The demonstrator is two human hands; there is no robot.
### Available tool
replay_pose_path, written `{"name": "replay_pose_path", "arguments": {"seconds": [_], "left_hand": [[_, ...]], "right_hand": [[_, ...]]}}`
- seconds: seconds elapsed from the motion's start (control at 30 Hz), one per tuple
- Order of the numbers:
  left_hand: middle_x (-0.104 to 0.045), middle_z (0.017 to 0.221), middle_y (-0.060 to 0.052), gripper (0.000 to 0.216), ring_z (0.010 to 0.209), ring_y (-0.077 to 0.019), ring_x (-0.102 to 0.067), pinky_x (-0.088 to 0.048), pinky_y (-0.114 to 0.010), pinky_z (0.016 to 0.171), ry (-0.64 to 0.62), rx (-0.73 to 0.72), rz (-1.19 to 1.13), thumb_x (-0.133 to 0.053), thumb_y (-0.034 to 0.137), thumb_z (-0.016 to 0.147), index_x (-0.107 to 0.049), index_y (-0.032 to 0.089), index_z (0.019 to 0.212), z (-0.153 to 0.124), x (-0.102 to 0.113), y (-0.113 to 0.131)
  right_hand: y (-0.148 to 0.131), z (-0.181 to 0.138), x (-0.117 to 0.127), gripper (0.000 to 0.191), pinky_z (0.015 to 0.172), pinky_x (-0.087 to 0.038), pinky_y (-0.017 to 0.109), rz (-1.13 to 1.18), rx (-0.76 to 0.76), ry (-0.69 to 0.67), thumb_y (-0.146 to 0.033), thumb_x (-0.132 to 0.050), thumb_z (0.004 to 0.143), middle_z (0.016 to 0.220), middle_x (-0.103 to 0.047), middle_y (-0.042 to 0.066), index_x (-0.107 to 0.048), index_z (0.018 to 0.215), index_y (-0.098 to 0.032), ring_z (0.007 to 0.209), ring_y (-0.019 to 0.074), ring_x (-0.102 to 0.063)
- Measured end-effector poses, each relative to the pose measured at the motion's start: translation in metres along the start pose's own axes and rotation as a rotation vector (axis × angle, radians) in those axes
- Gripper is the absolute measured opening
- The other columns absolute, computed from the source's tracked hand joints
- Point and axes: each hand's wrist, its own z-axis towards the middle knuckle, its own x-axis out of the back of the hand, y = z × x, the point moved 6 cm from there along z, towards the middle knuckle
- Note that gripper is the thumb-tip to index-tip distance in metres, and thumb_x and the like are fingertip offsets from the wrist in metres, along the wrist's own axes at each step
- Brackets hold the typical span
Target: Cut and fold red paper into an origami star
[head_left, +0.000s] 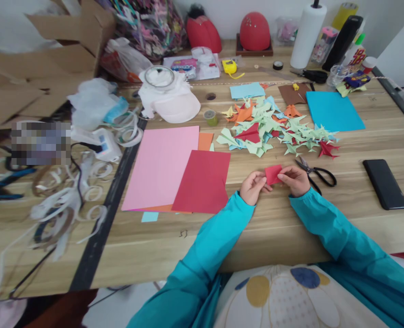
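Between both hands, above the wooden table, is a small square of red paper (273,174). My left hand (253,187) pinches its left edge, while my right hand (295,180) grips the right edge with thumb and fingers. Just beyond lies a pile of folded paper shapes (256,130), mostly pale green, with some red, orange and blue. Black-handled scissors (316,174) lie partly open close to my right hand. Left of my left hand, a large red paper sheet (202,182) overlaps a pink sheet (168,166).
A black phone (385,184) lies on the right. Blue paper (335,110) and a yellow tape measure (229,67) sit toward the back. At left are white ribbon coils (56,205), a white cap (176,105) and a cardboard box (72,54). A dark strip (95,246) crosses the table.
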Motion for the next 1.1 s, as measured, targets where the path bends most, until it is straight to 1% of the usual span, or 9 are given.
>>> {"name": "replay_pose_path", "arguments": {"seconds": [0.1, 0.2, 0.3, 0.47, 0.57, 0.7, 0.8, 0.93, 1.1], "left_hand": [[-0.057, 0.052, 0.0, 0.037, 0.048, -0.0133, -0.059, -0.047, -0.023, 0.045, -0.025, 0.015, 0.021, -0.063, 0.048, 0.065, -0.052, 0.014, 0.076, -0.001, -0.001, 0.001], [-0.059, 0.053, -0.001, 0.036, 0.044, -0.0105, -0.055, -0.045, -0.022, 0.043, -0.059, 0.021, 0.106, -0.063, 0.047, 0.065, -0.054, 0.013, 0.067, -0.002, -0.004, 0.001], [-0.059, 0.053, -0.002, 0.035, 0.04, -0.0086, -0.053, -0.042, -0.02, 0.038, -0.119, 0.046, 0.194, -0.063, 0.046, 0.065, -0.053, 0.012, 0.06, -0.003, -0.006, 0.0], [-0.056, 0.049, -0.001, 0.032, 0.04, -0.007, -0.05, -0.038, -0.017, 0.037, -0.188, 0.054, 0.295, -0.059, 0.042, 0.07, -0.054, 0.012, 0.058, -0.004, -0.009, -0.001], [-0.056, 0.049, -0.001, 0.032, 0.038, -0.006, -0.048, -0.036, -0.017, 0.036, -0.187, 0.045, 0.33, -0.057, 0.042, 0.071, -0.053, 0.013, 0.058, -0.004, -0.009, -0.002], [-0.056, 0.05, 0.0, 0.03, 0.039, -0.0054, -0.048, -0.036, -0.016, 0.038, -0.161, -0.019, 0.384, -0.056, 0.04, 0.073, -0.05, 0.014, 0.059, -0.005, -0.009, -0.001], [-0.055, 0.049, 0.001, 0.03, 0.039, -0.0054, -0.047, -0.036, -0.016, 0.04, -0.173, -0.051, 0.429, -0.055, 0.04, 0.074, -0.05, 0.015, 0.058, -0.007, -0.011, 0.001], [-0.052, 0.048, 0.002, 0.03, 0.04, -0.0058, -0.047, -0.035, -0.017, 0.04, -0.2, -0.068, 0.476, -0.052, 0.039, 0.076, -0.05, 0.015, 0.058, -0.009, -0.014, 0.003], [-0.054, 0.052, 0.001, 0.029, 0.041, -0.006, -0.047, -0.036, -0.018, 0.042, -0.179, -0.094, 0.499, -0.05, 0.038, 0.077, -0.049, 0.015, 0.06, -0.01, -0.015, 0.004]], "right_hand": [[-0.002, -0.001, -0.001, 0.024, 0.036, -0.044, 0.023, -0.016, 0.006, -0.014, -0.036, -0.076, 0.055, 0.056, -0.061, -0.001, -0.061, 0.063, -0.019, 0.041, 0.0091, -0.05], [-0.004, -0.001, -0.003, 0.023, 0.037, -0.044, 0.022, -0.021, 0.017, -0.028, -0.033, -0.076, 0.055, 0.056, -0.061, -0.001, -0.06, 0.062, -0.019, 0.041, 0.0087, -0.05], [-0.003, -0.001, -0.002, 0.023, 0.036, -0.044, 0.022, -0.014, 0.01, -0.012, -0.032, -0.076, 0.055, 0.055, -0.06, -0.001, -0.061, 0.063, -0.018, 0.042, 0.0085, -0.051], [0.0, -0.001, 0.0, 0.024, 0.036, -0.044, 0.021, -0.014, -0.004, 0.004, -0.034, -0.076, 0.055, 0.054, -0.059, -0.002, -0.06, 0.064, -0.018, 0.04, 0.0082, -0.05], [-0.002, -0.001, -0.001, 0.025, 0.035, -0.044, 0.021, -0.028, 0.011, -0.006, -0.035, -0.076, 0.055, 0.054, -0.059, -0.002, -0.06, 0.064, -0.018, 0.04, 0.0081, -0.051], [-0.004, -0.001, -0.002, 0.026, 0.035, -0.044, 0.021, -0.025, 0.006, -0.017, -0.036, -0.075, 0.056, 0.053, -0.059, -0.002, -0.059, 0.064, -0.017, 0.039, 0.0079, -0.05], [-0.005, -0.001, -0.003, 0.026, 0.034, -0.042, 0.02, -0.022, -0.007, -0.016, -0.036, -0.075, 0.056, 0.051, -0.059, -0.002, -0.059, 0.062, -0.017, 0.037, 0.0073, -0.05], [-0.003, -0.002, -0.002, 0.026, 0.034, -0.042, 0.019, -0.025, -0.02, -0.005, -0.036, -0.075, 0.057, 0.05, -0.059, -0.002, -0.059, 0.062, -0.016, 0.038, 0.0075, -0.05], [-0.001, -0.001, 0.0, 0.025, 0.034, -0.042, 0.019, -0.01, -0.032, 0.024, -0.035, -0.076, 0.056, 0.049, -0.06, -0.002, -0.06, 0.061, -0.016, 0.037, 0.0074, -0.05]]}}
